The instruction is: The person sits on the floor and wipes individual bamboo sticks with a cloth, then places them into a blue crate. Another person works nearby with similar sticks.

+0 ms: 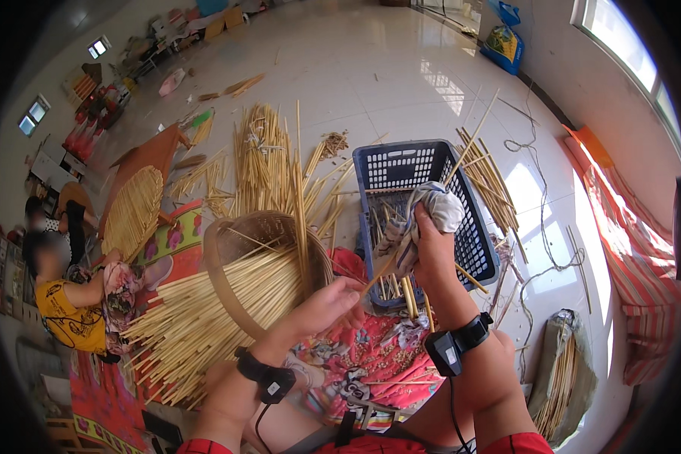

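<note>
My right hand (pixel 433 246) is closed round a bunched, pale striped cloth (pixel 440 209) above the near part of a dark blue plastic crate (pixel 473 219). From the cloth a thin tan stalk (pixel 380 275) slants down toward my left hand (pixel 331 304). The fingers of my left hand are pinched together at the stalk's lower end. Several yellowish stalks lie in the crate, some sticking out over its near edge. Left of my left hand is a wicker basket (pixel 216 261) with a hooped handle, holding a thick sheaf of straw-coloured stalks (pixel 212 314).
A pink patterned cloth (pixel 401 356) covers my lap. Beyond the basket stands an upright stalk bundle (pixel 261 163); loose stalks (pixel 495 185) lie right of the crate. A bagged bundle (pixel 558 386) is at lower right. Another person (pixel 72 306) sits at left near a woven oval mat (pixel 135 208).
</note>
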Demonstrator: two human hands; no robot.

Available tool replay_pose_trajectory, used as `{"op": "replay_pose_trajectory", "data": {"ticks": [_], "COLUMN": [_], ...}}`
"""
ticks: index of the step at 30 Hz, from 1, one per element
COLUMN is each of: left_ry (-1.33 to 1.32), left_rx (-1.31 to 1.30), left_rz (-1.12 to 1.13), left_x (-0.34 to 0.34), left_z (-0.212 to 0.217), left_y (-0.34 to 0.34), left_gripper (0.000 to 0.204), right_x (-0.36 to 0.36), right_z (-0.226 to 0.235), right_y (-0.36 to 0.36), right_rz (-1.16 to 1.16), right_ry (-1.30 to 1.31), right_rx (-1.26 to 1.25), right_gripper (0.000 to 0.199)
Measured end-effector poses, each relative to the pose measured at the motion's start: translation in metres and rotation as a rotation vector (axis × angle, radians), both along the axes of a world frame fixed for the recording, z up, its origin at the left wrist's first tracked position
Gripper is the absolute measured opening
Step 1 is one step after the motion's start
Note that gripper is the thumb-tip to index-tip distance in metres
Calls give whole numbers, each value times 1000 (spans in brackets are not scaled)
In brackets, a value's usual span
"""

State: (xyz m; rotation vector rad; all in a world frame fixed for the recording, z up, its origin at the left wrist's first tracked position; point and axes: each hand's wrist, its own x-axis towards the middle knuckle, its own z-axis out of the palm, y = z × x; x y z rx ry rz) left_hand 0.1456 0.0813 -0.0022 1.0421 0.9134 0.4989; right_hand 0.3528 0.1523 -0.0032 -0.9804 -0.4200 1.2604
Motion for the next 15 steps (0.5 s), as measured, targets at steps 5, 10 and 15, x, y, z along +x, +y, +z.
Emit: {"op": "replay_pose_trajectory", "data": {"ticks": [5,10,15], "left_ry": [416,352,85], "left_rx": [327,387,80], "left_rz": [-142,-129,-80], "left_x": [-28,-30,-12], "left_z": [-9,7,4], "left_y": [4,11,6], "left_gripper": [19,19,22], "right_x": [55,54,-27], "right_z": [-3,0,-1], "right_y": [26,23,-16], "right_rz": [-278,-263,104], "right_ry": [10,75,59], "right_rx": [83,96,-15], "right_gripper": [30,28,33]}}
